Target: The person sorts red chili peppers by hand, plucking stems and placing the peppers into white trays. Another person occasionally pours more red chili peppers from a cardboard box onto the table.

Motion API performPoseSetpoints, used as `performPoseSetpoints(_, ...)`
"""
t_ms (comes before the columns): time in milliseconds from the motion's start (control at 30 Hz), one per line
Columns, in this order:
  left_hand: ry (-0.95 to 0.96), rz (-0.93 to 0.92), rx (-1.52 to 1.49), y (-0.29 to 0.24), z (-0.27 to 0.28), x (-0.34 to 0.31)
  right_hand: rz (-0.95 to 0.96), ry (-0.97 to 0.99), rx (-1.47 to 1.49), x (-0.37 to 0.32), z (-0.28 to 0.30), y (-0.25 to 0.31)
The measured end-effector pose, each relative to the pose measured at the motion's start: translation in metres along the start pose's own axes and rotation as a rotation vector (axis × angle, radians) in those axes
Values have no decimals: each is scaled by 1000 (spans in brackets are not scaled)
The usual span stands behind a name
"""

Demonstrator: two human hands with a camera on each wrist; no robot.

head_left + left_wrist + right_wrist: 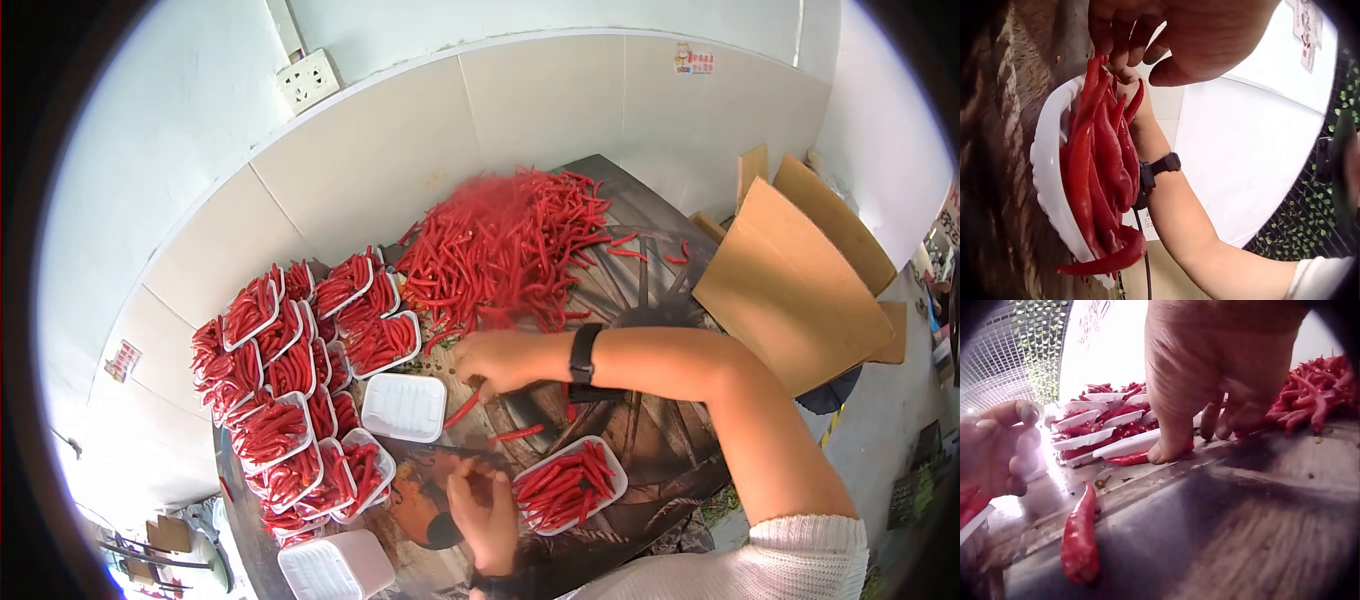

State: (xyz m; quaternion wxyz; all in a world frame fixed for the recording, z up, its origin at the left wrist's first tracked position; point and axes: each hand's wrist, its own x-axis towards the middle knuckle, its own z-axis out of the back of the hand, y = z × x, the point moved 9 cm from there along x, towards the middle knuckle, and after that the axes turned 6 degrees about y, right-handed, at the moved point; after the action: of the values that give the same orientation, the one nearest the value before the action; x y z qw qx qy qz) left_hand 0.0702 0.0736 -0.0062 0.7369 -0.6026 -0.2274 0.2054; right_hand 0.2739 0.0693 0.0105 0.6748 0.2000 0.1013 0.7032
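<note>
My right hand reaches down near the empty white tray, its thumb and fingers pinching a red chili at the tabletop; the right wrist view shows that chili under the thumb of the hand. Another chili lies loose on the table, seen upright and close in the right wrist view. My left hand hovers left of a chili-filled white tray, fingers loosely bent and holding nothing visible. In the left wrist view the left hand hangs beside the filled tray.
A large chili heap covers the table's back. Stacked filled trays stand on the left, with an empty tray beside them and more empty trays at the near left edge. Cardboard stands at the right.
</note>
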Motion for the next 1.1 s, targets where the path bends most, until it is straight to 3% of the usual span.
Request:
performPoseSetpoints(33, -6, 3, -8, 4, 1, 0, 31, 45, -76, -6, 7, -1)
performPoseSetpoints(100, -26, -29, -10, 9, 2, 0, -108, -22, -232, -22, 37, -22)
performPoseSetpoints(133, -35, -24, -23, 11, 3, 0, -211, -110, -259, -29, 60, -39)
performPoseSetpoints(167, -22, -45, 3, 10, 2, 0, -244, -349, -255, -45, 92, -46)
performPoseSetpoints(200, -8, -67, 32, 8, 0, 0, -285, -469, -323, -61, 119, -49)
performPoseSetpoints(233, -13, -64, 22, 5, 1, 0, -448, -540, -338, -79, 134, -54)
performPoseSetpoints(333, -32, -32, 20, -1, 1, 0, -688, -279, -155, -113, 117, -58)
performPoseSetpoints(400, -20, -31, 7, 6, 1, -2, -762, -14, -215, -125, 86, -42)
performPoseSetpoints(433, -6, -115, 64, -2, -1, -2, -775, 50, -195, -130, 68, -40)
performPoseSetpoints(467, -1, -106, 58, -2, -2, -1, -662, -52, -185, -128, 62, -26)
performPoseSetpoints(533, 21, -69, 63, -5, -5, -2, -565, -65, -1, -116, 36, -64)
performPoseSetpoints(633, 19, -77, 111, -5, 0, -1, -534, -115, 28, -93, 51, -85)
performPoseSetpoints(700, 14, -80, 126, -7, 2, 1, -576, -294, 0, -87, 76, -98)
performPoseSetpoints(733, 14, -79, 101, -6, 2, 1, -574, -294, -4, -77, 87, -96)
performPoseSetpoints(800, 11, -69, 69, -5, 1, 0, -745, -810, 819, -96, 101, -119)
performPoseSetpoints(900, 19, -53, 77, -6, 2, 0, -639, -787, 680, -105, 119, -103)
performPoseSetpoints(967, -12, -61, 79, -11, 3, -1, -640, -452, 417, -118, 96, -87)
performPoseSetpoints(1000, -19, -55, 66, -12, 4, -1, -521, -334, 227, -121, 81, -70)
performPoseSetpoints(1100, 9, -107, 131, -17, 0, -3, -775, -19, 54, -137, 50, -20)
